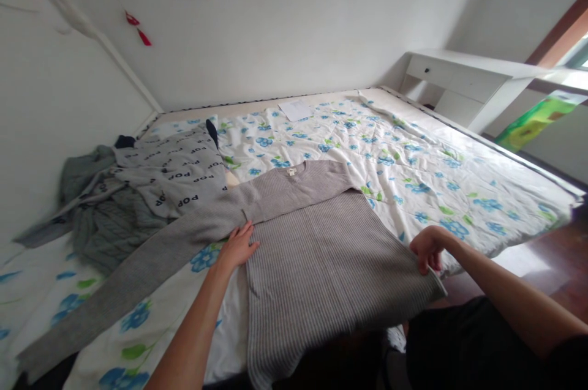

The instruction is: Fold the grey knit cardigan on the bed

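Note:
A grey ribbed sweater [331, 255] lies spread on the bed, its neckline towards the wall. One sleeve [138, 273] stretches out to the lower left; the other appears folded across the chest. My left hand [237, 246] rests flat at the sweater's left side, just below the armpit, fingers apart. At the right side edge near the hem, my right hand [429, 248] pinches the sweater and holds that corner slightly raised. The lower hem hangs over the bed's near edge.
A grey garment printed "POP" [184, 163] and a green-grey cable knit [119, 225] lie heaped at left. White paper [294, 110] lies near the wall on the floral sheet [390, 157]. A white desk [463, 81] stands at the far right.

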`<state>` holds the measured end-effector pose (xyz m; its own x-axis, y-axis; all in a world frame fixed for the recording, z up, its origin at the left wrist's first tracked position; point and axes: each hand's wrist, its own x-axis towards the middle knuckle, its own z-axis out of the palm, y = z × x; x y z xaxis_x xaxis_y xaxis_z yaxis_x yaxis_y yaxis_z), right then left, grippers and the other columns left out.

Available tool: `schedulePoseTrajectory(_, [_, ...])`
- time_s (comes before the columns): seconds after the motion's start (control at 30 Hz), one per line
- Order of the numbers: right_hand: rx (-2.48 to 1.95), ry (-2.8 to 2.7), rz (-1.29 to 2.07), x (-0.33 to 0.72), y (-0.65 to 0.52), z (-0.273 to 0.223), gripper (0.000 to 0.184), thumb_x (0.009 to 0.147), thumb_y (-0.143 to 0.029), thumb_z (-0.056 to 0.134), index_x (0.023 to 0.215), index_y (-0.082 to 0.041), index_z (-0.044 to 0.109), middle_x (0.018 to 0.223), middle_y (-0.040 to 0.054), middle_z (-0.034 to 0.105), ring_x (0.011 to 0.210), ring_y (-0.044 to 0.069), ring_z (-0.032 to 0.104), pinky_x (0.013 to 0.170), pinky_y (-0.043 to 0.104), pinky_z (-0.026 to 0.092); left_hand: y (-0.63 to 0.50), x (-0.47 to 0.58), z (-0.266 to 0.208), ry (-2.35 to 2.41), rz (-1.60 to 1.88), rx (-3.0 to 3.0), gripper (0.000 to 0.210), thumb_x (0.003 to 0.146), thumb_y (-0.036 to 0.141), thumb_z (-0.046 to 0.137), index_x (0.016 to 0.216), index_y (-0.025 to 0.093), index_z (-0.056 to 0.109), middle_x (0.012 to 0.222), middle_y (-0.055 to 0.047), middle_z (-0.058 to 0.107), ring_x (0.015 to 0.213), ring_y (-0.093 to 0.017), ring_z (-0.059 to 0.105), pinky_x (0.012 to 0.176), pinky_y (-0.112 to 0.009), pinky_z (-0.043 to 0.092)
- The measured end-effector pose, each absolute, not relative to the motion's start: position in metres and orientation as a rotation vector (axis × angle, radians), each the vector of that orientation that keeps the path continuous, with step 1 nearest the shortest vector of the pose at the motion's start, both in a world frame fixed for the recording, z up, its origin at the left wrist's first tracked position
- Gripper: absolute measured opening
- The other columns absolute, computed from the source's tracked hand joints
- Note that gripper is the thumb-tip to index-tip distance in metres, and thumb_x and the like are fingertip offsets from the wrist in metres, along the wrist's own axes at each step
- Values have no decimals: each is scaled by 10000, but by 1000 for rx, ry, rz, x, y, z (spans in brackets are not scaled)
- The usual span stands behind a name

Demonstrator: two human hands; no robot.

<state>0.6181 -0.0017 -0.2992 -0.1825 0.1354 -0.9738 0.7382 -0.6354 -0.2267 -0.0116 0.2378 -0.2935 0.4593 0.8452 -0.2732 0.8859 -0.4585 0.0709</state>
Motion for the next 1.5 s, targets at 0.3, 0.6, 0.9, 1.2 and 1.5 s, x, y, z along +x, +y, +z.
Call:
schedulePoseTrajectory(0.3, [2518, 1217, -1362, 632, 79, -273, 369, 895, -512, 943, 880, -161, 832, 990, 146, 872, 914, 255, 843, 812, 321, 676, 241, -6, -295, 1555, -257, 2465, 746, 981, 374, 552, 1666, 87, 629, 1850, -191, 440, 1705, -349, 469, 1437, -499, 302])
schedulePoseTrajectory(0.6, [3046, 1566, -960, 554, 170, -299, 602, 1090, -595, 734, 1504, -159, 766, 1356, 162, 845, 1163, 282, 831, 977, 305, 599, 235, -5, -286, 1557, -350, 2449, 765, 1008, 385, 532, 1696, 54, 588, 1873, -196, 372, 1695, -358, 483, 1436, -500, 314])
schedulePoseTrajectory(0.9, [3003, 1400, -955, 543, 217, -313, 616, 1157, -627, 519, 1276, -140, 878, 1199, 186, 869, 1185, 339, 815, 1008, 358, 606, 233, -10, -290, 1540, -331, 2431, 773, 1006, 424, 534, 1710, 109, 578, 1884, -165, 377, 1725, -323, 438, 1442, -465, 276])
schedulePoseTrajectory(1.2, [2973, 1466, -531, 533, 200, -332, 470, 1157, -309, 444, 1502, -122, 703, 1421, 244, 762, 1358, 354, 708, 1143, 422, 551, 232, -13, -298, 1583, -176, 2398, 793, 984, 504, 552, 1702, 173, 609, 1848, -133, 478, 1708, -366, 455, 1393, -495, 364])
schedulePoseTrajectory(1.5, [2778, 1796, -492, 475, 278, -338, 793, 1154, -356, 405, 1871, -89, 199, 1949, 204, 140, 1803, 373, 109, 1441, 567, 165, 235, -16, -303, 1620, -290, 2377, 819, 990, 472, 528, 1729, 122, 576, 1899, -124, 354, 1732, -398, 408, 1406, -521, 352])
